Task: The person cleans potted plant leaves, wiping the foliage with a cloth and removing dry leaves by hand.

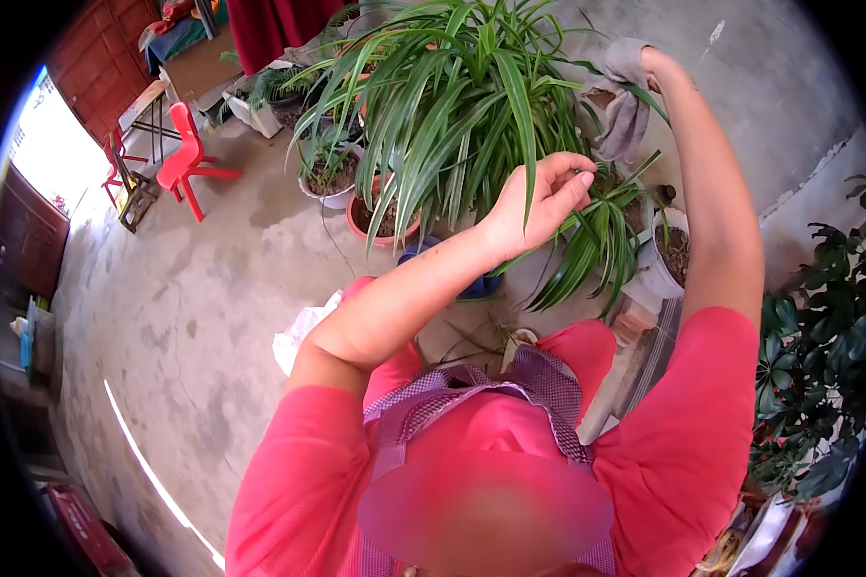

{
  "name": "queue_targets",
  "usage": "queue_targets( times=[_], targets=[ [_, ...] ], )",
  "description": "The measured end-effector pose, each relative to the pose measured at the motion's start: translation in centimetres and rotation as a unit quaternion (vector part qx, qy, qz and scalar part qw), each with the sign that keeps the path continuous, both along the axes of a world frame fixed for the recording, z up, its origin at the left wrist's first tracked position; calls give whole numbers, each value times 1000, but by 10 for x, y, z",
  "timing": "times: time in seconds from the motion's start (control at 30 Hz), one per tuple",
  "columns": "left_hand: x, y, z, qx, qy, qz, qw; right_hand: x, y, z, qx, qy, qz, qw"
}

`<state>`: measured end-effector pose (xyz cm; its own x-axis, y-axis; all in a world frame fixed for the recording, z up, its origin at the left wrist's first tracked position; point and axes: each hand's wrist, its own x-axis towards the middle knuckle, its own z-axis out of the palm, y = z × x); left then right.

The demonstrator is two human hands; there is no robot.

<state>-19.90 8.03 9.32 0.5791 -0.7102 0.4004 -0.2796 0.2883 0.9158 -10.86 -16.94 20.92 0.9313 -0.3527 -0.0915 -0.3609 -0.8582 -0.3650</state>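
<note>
- Beyond a grey concrete floor (192,288), bright light fills a doorway (43,144) at far left
- A red plastic chair (185,159) stands on that floor at far left, well apart from the person at work
- Crumpled white plastic (298,337) lies just left of the person's left elbow
- A white pot (329,201) and, just right of it and nearer, a terracotta pot (385,239) hold soil at the left edge of the foliage
- A large plant (452,106) with long, striped green leaves arches across the far centre, over the pots
- At near centre, the person wears a pink top (289,481) and a purple checked apron (548,375)
- The left grip (539,199) reaches in front of the large plant, thumb and fingers drawn close together; whether they pinch a leaf cannot be told
- A smaller plant (601,240) droops its narrow leaves just right of and nearer than the left grip
- Grey cloth (624,120) hangs to the right of the large plant, bunched beside a green leaf and grasped in the right grip (652,67)
- Dark, broad foliage (823,337) rises at the right edge, beyond the right arm
</note>
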Motion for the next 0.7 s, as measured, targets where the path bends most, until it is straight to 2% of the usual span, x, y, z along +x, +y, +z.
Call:
queue_targets(
  times=[0.03,0.1,0.17,0.27,0.33,0.4,0.43,0.47,0.5,0.57,0.6,0.7],
  targets=[
    [-1,-1,-3,-9,-8,-2,1000,0,-14,-4,-13,-13,16,1000],
    [-1,-6,-14,-27,-24,-6,999,-9,-33,0,-202,24,105,973],
    [-5,-5,-15,-25,-14,-12,1000,-38,-8,9,-142,-28,65,987],
    [-8,-4,-18,-25,-5,-21,999,-73,11,22,-106,-23,36,993],
    [-5,-4,-23,-23,-28,3,999,-83,-1,29,-294,35,140,945],
    [3,-1,-31,-16,-76,57,995,-103,1,35,-427,45,207,879],
    [6,2,-33,-36,-87,81,992,-119,22,45,-282,66,74,954],
    [7,10,-29,-37,-71,85,993,-136,28,47,-215,16,56,975],
    [13,15,-31,-20,-103,122,987,-152,31,47,-144,-34,37,988],
    [27,22,-31,-22,-171,207,963,-176,34,43,-79,-115,45,989],
    [41,26,-36,19,-190,216,958,-187,35,39,-49,-154,48,986],
    [61,33,-29,-26,-299,328,896,-214,48,18,86,-273,59,956]
  ],
)
